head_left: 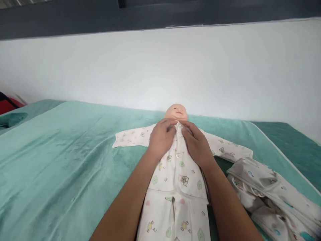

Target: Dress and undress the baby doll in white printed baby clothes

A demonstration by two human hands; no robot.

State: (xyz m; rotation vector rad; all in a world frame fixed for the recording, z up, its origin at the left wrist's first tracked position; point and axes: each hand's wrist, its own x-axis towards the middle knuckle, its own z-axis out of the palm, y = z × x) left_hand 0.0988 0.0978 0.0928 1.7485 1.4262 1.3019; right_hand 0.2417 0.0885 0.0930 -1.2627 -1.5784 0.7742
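A baby doll [176,111] lies on its back, its head toward the wall. It is dressed in a white baby shirt [178,167] printed with small animals, the sleeves spread out to both sides. Matching baby pants [173,217] cover its lower body. At the shirt's collar, just under the doll's chin, my left hand [162,136] has its fingers curled on the left front edge. Opposite it, my right hand [197,142] grips the right front edge in the same way. A button shows lower on the shirt front; the fingertips partly hide the collar.
A green blanket [62,160] with some wrinkles covers the surface. Crumpled printed baby clothes [273,197] lie at the right, close to my right forearm. Behind the doll's head stands a white wall [150,67]. Something red and black [8,104] sits at the far left.
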